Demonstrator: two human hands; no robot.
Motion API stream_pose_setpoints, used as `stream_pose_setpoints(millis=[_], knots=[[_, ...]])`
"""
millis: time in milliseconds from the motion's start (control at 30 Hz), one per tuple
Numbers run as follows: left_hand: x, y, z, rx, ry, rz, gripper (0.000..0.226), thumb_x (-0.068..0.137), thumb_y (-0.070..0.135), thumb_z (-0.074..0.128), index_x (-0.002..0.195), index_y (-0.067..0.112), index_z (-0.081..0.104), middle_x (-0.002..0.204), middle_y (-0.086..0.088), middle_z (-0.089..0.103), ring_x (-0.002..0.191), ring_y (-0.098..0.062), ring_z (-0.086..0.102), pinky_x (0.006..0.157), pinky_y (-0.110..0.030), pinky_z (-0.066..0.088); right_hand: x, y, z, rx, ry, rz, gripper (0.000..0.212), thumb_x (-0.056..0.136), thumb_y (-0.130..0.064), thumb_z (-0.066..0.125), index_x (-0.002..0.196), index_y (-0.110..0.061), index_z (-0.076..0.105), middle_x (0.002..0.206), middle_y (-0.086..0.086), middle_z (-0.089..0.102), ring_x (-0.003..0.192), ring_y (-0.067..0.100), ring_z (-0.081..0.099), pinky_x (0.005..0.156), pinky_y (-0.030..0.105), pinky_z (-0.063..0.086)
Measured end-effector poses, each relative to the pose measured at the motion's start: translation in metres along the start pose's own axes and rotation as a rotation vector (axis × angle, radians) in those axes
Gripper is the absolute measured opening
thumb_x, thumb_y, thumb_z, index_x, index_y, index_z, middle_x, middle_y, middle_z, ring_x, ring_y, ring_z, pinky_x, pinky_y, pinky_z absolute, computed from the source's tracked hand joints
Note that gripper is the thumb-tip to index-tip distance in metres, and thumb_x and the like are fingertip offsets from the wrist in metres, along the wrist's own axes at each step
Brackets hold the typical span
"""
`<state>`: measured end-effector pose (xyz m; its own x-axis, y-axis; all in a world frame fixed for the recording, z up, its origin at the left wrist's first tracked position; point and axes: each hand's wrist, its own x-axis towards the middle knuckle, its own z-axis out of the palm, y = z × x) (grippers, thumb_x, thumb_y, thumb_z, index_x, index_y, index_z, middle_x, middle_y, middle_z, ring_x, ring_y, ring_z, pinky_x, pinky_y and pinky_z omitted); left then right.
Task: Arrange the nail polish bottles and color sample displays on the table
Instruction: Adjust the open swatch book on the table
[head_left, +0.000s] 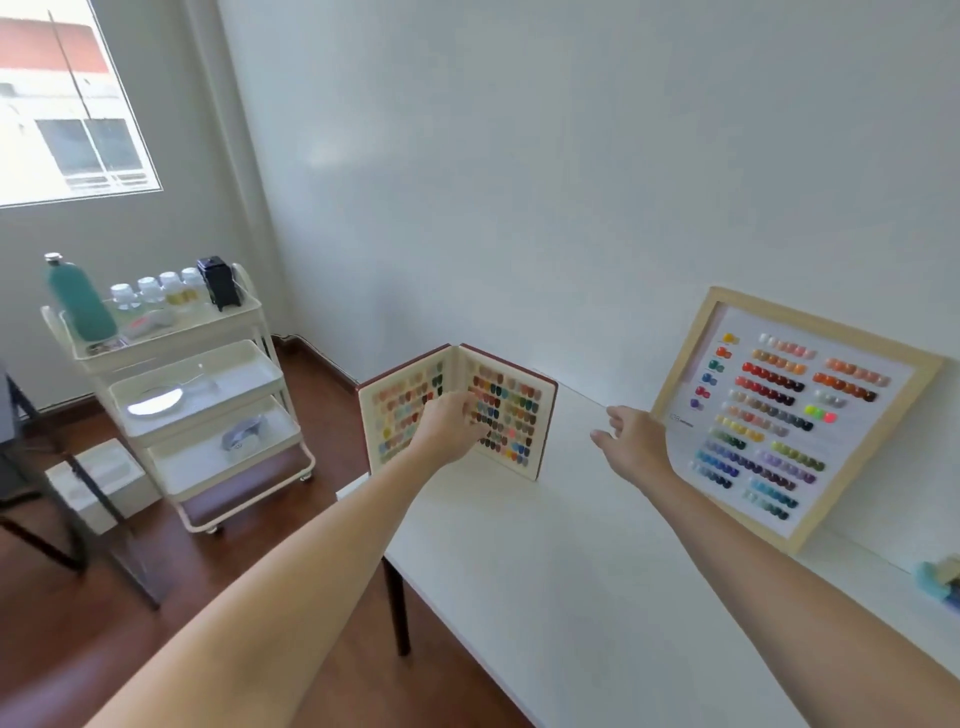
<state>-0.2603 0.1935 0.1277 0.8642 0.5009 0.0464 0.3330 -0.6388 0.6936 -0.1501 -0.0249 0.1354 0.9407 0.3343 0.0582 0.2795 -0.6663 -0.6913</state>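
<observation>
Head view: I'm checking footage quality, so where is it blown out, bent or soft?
Head view: the window is overexposed; wide-angle distortion tilts the wall and the table edge; the objects at the right edge are blurred beyond identifying; the swatch book behind the left hand and the framed colour chart beside the right hand are slightly soft, in even daylight with faint shadows.
</observation>
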Motion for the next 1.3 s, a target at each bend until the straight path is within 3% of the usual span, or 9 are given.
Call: stream_pose_setpoints(millis=[167, 267, 400, 567, 633, 800, 967, 1200, 1300], knots=[[0.025, -0.029, -0.024, 0.028, 0.089, -0.005, 0.034, 0.082, 0.015, 0.065, 0.116, 0.011, 0.063, 0.104, -0.004, 0.067, 0.083, -0.016, 0.055, 0.072, -0.026, 0.042, 0.029, -0.032, 0.030, -0.020, -0.038, -0.120, 0.047, 0.087, -0.013, 0.064, 0.130, -0.001, 0.050, 0.131, 0.019, 0.057, 0.124, 0.030, 0.053, 0.104, 0.038, 0.042], [0.043, -0.043, -0.036, 0.093, 0.153, 0.029, 0.033, 0.084, 0.012, 0.062, 0.118, 0.013, 0.063, 0.107, -0.006, 0.068, 0.085, -0.018, 0.056, 0.074, -0.028, 0.041, 0.053, -0.046, 0.050, -0.049, -0.022, -0.238, 0.038, 0.088, -0.007, 0.061, 0.125, -0.002, 0.055, 0.123, 0.016, 0.063, 0.115, 0.029, 0.058, 0.093, 0.029, 0.045], [0.075, -0.057, -0.050, 0.200, 0.146, 0.066, 0.032, 0.089, 0.013, 0.055, 0.121, 0.013, 0.061, 0.114, -0.008, 0.064, 0.100, -0.026, 0.058, 0.082, -0.035, 0.046, 0.089, -0.062, 0.075, -0.097, -0.068, -0.320, 0.043, 0.090, -0.002, 0.055, 0.133, -0.007, 0.049, 0.130, 0.015, 0.059, 0.118, 0.028, 0.056, 0.098, 0.037, 0.047], [0.114, -0.086, -0.062, 0.317, 0.140, 0.080, 0.039, 0.093, 0.016, 0.053, 0.132, 0.018, 0.055, 0.132, -0.006, 0.056, 0.121, -0.025, 0.051, 0.097, -0.040, 0.046, 0.127, -0.075, 0.106, -0.192, -0.147, -0.429, 0.051, 0.088, 0.003, 0.055, 0.134, -0.017, 0.046, 0.123, 0.014, 0.060, 0.110, 0.030, 0.058, 0.093, 0.040, 0.049], [0.121, -0.095, -0.063, 0.347, 0.079, 0.054, 0.043, 0.093, 0.016, 0.051, 0.135, 0.023, 0.051, 0.131, -0.006, 0.056, 0.116, -0.025, 0.055, 0.093, -0.042, 0.052, 0.137, -0.072, 0.114, -0.262, -0.177, -0.453, 0.057, 0.086, 0.004, 0.054, 0.135, -0.023, 0.043, 0.117, 0.012, 0.059, 0.101, 0.028, 0.059, 0.086, 0.042, 0.054], [0.129, -0.113, -0.067, 0.415, -0.114, 0.015, 0.050, 0.096, 0.019, 0.040, 0.140, 0.043, 0.034, 0.106, 0.002, 0.066, 0.077, -0.016, 0.068, 0.063, -0.035, 0.062, 0.150, -0.060, 0.127, -0.386, -0.219, -0.446, 0.063, 0.089, 0.000, 0.050, 0.141, -0.032, 0.033, 0.111, 0.007, 0.059, 0.085, 0.023, 0.060, 0.071, 0.038, 0.057], [0.139, -0.127, -0.072, 0.469, -0.189, 0.098, 0.052, 0.101, 0.023, 0.036, 0.146, 0.046, 0.022, 0.112, -0.002, 0.069, 0.081, -0.020, 0.071, 0.068, -0.039, 0.062, 0.161, -0.050, 0.132, -0.444, -0.220, -0.477, 0.071, 0.087, 0.002, 0.047, 0.142, -0.038, 0.027, 0.088, 0.005, 0.056, 0.067, 0.020, 0.057, 0.051, 0.029, 0.046], [0.180, -0.142, -0.077, 0.458, -0.218, 0.259, 0.055, 0.100, 0.018, 0.038, 0.146, 0.044, 0.028, 0.119, 0.001, 0.068, 0.092, -0.021, 0.069, 0.076, -0.041, 0.059, 0.181, -0.042, 0.128, -0.408, -0.211, -0.434, 0.072, 0.086, 0.004, 0.049, 0.140, -0.040, 0.032, 0.086, 0.004, 0.057, 0.065, 0.019, 0.056, 0.051, 0.028, 0.048], [0.209, -0.135, -0.071, 0.465, -0.236, 0.330, 0.055, 0.099, 0.017, 0.040, 0.145, 0.045, 0.030, 0.119, 0.001, 0.069, 0.093, -0.022, 0.067, 0.080, -0.041, 0.057, 0.199, -0.034, 0.115, -0.417, -0.191, -0.396, 0.075, 0.084, 0.008, 0.051, 0.139, -0.040, 0.035, 0.086, 0.002, 0.057, 0.062, 0.013, 0.052, 0.047, 0.020, 0.038]])
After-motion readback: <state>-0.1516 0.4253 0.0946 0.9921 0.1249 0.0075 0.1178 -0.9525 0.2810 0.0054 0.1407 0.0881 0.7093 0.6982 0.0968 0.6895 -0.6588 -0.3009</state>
